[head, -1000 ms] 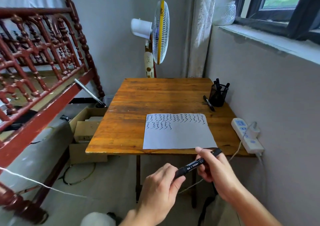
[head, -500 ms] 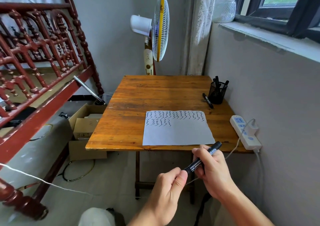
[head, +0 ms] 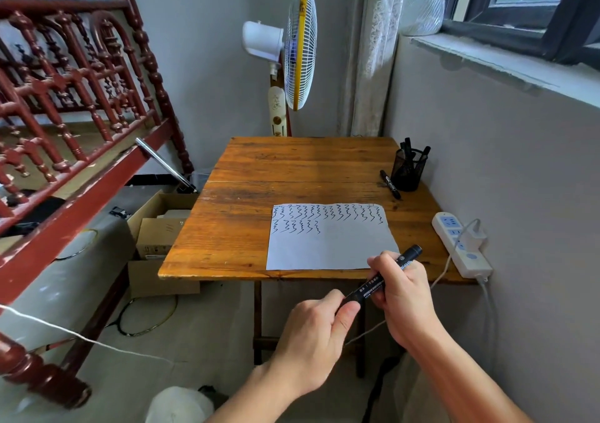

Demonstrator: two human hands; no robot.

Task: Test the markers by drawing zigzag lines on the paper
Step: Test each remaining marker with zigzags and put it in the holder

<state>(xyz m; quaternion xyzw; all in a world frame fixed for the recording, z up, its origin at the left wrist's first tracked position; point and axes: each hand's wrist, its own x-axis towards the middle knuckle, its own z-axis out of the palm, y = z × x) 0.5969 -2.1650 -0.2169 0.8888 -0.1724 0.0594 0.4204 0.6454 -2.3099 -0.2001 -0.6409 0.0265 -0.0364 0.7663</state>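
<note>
Judging by the paper (head: 331,247), the testing is well under way but far from finished. One full row of black zigzags runs along the sheet's far edge. A second row just below it holds only a few squiggles at the left. The rest of that row and the whole near half of the sheet are blank. The paper lies flat on the near right part of the desk (head: 240,214).

Both hands hold one black marker (head: 370,287) in the air just off the desk's near right edge, above the floor and not over the sheet. The right hand (head: 402,296) wraps its curled fingers round the barrel. The left hand (head: 318,335) pinches the near, lower end between thumb and fingers. That end is hidden in the fingers, so whether the cap is on or coming off cannot be told. My guess is that this is a capping or uncapping step between tests, with no line being drawn.

At the desk's far right a black mesh cup (head: 408,172) holds several more markers, and a loose marker (head: 389,185) lies on the desk just beside it. Which of those are already tested cannot be told. A white power strip (head: 461,247) sits along the right edge.
</note>
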